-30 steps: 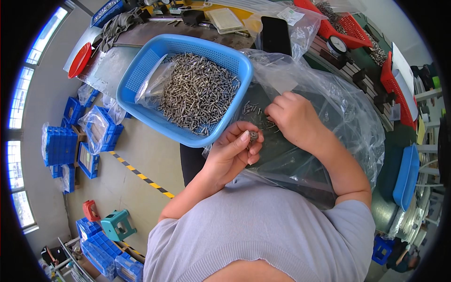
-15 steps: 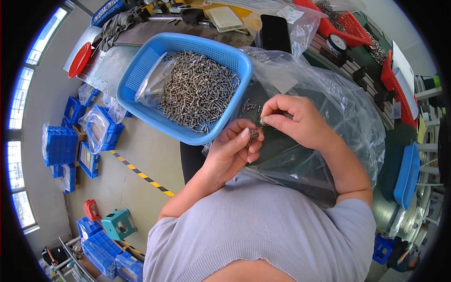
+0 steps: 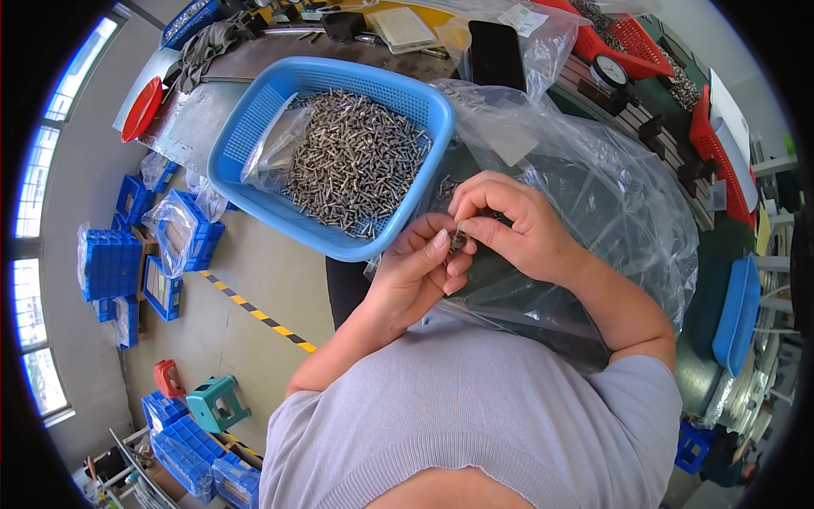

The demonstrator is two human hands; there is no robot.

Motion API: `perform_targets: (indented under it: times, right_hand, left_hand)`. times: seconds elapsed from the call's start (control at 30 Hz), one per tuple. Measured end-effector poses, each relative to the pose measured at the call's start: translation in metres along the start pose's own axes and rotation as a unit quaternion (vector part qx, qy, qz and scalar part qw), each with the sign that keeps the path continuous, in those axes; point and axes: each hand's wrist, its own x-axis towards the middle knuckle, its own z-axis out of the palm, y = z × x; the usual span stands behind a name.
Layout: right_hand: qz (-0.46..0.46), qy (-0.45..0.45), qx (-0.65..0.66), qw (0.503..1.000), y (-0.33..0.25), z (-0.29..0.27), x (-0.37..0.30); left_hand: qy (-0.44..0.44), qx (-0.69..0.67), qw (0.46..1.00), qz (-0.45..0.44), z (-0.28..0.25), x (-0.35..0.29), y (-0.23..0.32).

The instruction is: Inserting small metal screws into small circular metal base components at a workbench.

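Note:
Close together at the right of the blue basket, both my hands are raised over the work surface. My left hand (image 3: pixel 409 270) is curled around several small metal pins (image 3: pixel 458 242), their ends showing between thumb and fingers. Thumb and forefinger of my right hand (image 3: pixel 527 227) are pinched together right at those pins; whatever lies between the fingertips is too small to make out. A heap of similar metal pins (image 3: pixel 352 161) fills much of the blue plastic basket (image 3: pixel 222 165). A few loose pins (image 3: pixel 447 186) lie on the dark surface, partly hidden behind my right hand.
Clear plastic sheeting (image 3: pixel 619 195) spreads under and beyond my right arm. A black phone (image 3: pixel 497 55), a dial gauge (image 3: pixel 609 73) and red baskets (image 3: pixel 638 47) stand at the back. Blue crates (image 3: pixel 112 261) and a teal stool (image 3: pixel 217 402) are on the floor at left.
My right hand has shifted left, bringing its pinched fingertips against the pins in my left hand. The left hand has stayed nearly in place.

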Motion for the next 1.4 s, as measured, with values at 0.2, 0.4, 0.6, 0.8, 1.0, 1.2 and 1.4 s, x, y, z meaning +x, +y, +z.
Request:
perform_targets:
  times: [0.2,0.4,0.6,0.8,1.0,1.2,1.4]
  right_hand:
    - [-0.037,0.000,-0.046,0.998,0.001,0.001,0.000]
    - [-0.098,0.004,-0.119,0.988,0.005,0.002,0.000]
    - [-0.056,0.021,-0.064,0.996,0.006,-0.004,0.001]
    - [-0.089,-0.033,-0.103,0.990,0.005,-0.003,0.004]
    - [-0.099,-0.045,-0.097,0.989,0.005,-0.005,0.003]
    - [-0.112,-0.005,-0.132,0.985,0.002,-0.009,0.005]
    - [-0.141,-0.012,-0.122,0.982,0.006,-0.011,0.005]
  left_hand:
    - [0.001,-0.005,1.000,0.007,0.000,-0.001,0.000]
    - [0.005,0.007,1.000,0.011,0.000,-0.002,0.000]
    - [0.015,-0.001,1.000,0.020,0.005,0.000,0.000]
    - [0.003,0.006,1.000,-0.008,0.000,-0.001,0.000]
    - [-0.011,0.008,0.999,-0.041,0.002,-0.001,0.004]
    - [0.004,0.017,1.000,0.006,0.001,0.000,-0.002]
    - [0.005,-0.012,1.000,0.006,0.003,-0.001,0.000]
